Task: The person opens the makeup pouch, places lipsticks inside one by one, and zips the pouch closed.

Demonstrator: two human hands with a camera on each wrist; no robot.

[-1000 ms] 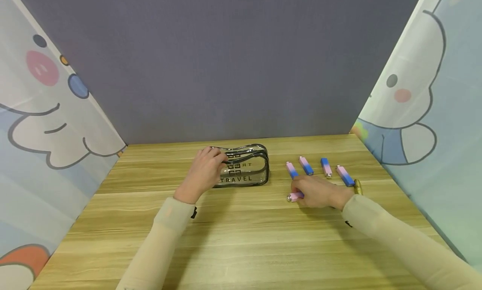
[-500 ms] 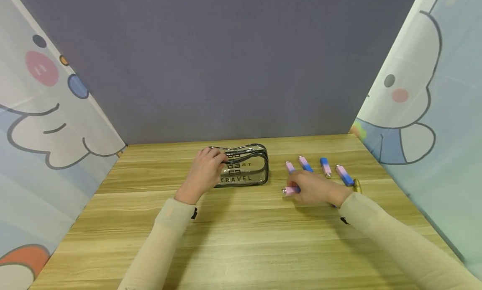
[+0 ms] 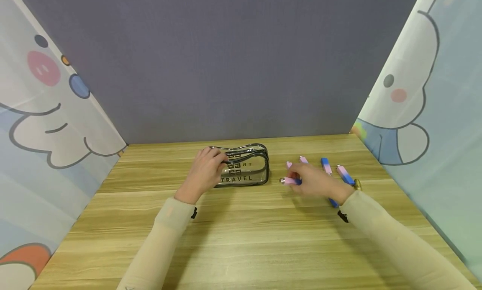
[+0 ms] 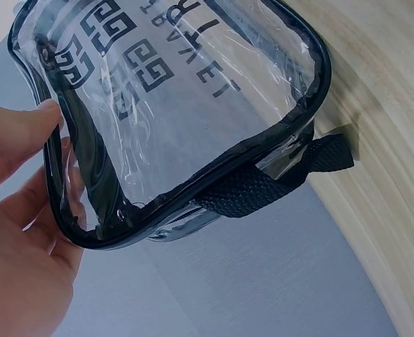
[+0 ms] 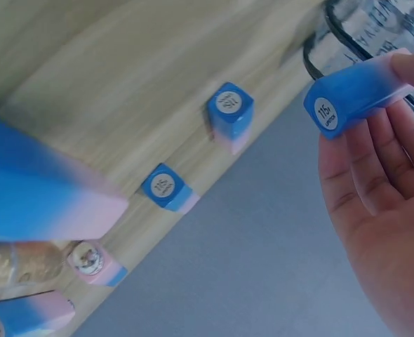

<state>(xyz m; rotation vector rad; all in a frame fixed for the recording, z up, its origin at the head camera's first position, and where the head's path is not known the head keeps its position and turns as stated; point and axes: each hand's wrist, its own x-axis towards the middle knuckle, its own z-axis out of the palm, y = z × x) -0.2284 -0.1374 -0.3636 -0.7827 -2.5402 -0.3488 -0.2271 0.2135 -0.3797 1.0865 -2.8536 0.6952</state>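
A clear travel pouch (image 3: 244,173) with black piping and dark lettering stands on the table, left of the lipsticks. My left hand (image 3: 203,170) pinches its left upper edge; in the left wrist view the thumb lies on one side of the black rim and the fingers on the other. Right of the pouch, my right hand (image 3: 314,182) grips a pink-and-blue lipstick (image 5: 354,95) between thumb and fingers. Its silver-tipped pink end points toward the pouch, and the blue end with a round label shows in the right wrist view.
Several similar lipsticks lie about the right hand, among them one lipstick (image 3: 345,175) at the right and another lipstick (image 3: 333,202) partly under the wrist. A gold tube (image 3: 357,184) lies beside the right sleeve. A grey panel (image 3: 241,72) rises behind the wooden table (image 3: 244,239).
My right hand has lifted the lipstick and brought it a little up and left, nearer the pouch. The left hand keeps its place on the pouch.
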